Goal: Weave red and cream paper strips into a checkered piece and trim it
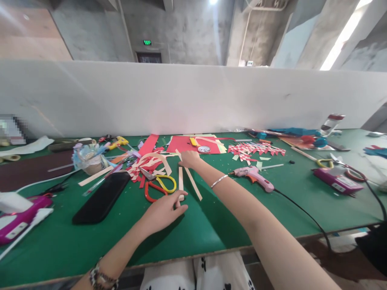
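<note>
My right hand (190, 159) reaches forward over the table, fingers closed on a narrow cream paper strip (194, 186). One end slants toward me and the other pokes out past the fingertips. My left hand (165, 210) is nearer to me, its fingers bent around the near end of a second cream paper strip (181, 179); the thumb stays apart from it. Just left of that strip lie scissors (155, 194) with one red and one yellow handle. Behind them spreads a heap of red and cream paper strips (148, 164).
A pink glue gun (255, 177) lies to the right, its black cord running off the front edge. On the left are a black phone-like slab (102, 198) and a decorated bowl (90, 159). Red card (178, 146) and woven checkered paper (255, 149) lie at the back, before a white partition (193, 100).
</note>
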Available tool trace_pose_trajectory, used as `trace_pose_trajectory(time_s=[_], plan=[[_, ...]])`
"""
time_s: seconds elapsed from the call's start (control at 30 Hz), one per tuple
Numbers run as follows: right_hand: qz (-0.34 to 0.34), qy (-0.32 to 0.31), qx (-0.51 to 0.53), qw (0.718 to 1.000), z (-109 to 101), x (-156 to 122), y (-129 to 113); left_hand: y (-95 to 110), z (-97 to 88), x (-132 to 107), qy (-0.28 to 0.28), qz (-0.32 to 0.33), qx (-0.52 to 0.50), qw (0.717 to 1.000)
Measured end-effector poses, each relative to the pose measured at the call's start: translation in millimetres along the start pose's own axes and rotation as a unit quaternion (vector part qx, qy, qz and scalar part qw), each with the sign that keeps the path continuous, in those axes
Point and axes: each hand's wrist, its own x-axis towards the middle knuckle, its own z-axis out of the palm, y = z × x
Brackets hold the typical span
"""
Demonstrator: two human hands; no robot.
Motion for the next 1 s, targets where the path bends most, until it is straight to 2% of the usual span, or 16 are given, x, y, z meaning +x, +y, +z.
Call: trace_pose_trajectory(time_s=[0.17, 0.33, 0.5, 0.67, 0.73, 0.83, 1.0], plan=[[0.047, -0.013, 0.030, 0.998, 10.4, -1.4, 16.0, 6.6, -9.6, -4.6, 0.015, 0.005, -0.032, 0.999], [0.027, 0.017, 0.061, 0.998, 3.6, -9.7, 29.9, 5.8, -21.5, 9.8, 0.074, 0.010, -0.107, 0.991], [0.021, -0.002, 0.073, 0.997, 14.0, -23.9, 21.0, 9.1, -29.9, 35.9, 0.140, 0.028, -0.173, 0.975], [0.023, 0.022, 0.091, 0.995, 31.3, -28.3, 10.2, 12.6, -32.2, 61.6, 0.171, 0.053, -0.177, 0.968], [0.002, 0.029, 0.101, 0.994, 33.3, -27.3, 12.1, 8.4, -31.5, 70.4, 0.186, 0.061, -0.175, 0.965], [-0.067, 0.031, 0.118, 0.990, 30.4, -26.9, 22.6, -2.9, -29.3, 77.9, 0.208, 0.069, -0.166, 0.961], [-0.184, -0.023, 0.140, 0.973, 20.7, -33.2, 47.8, -16.3, -27.2, 76.0, 0.218, 0.075, -0.147, 0.962]])
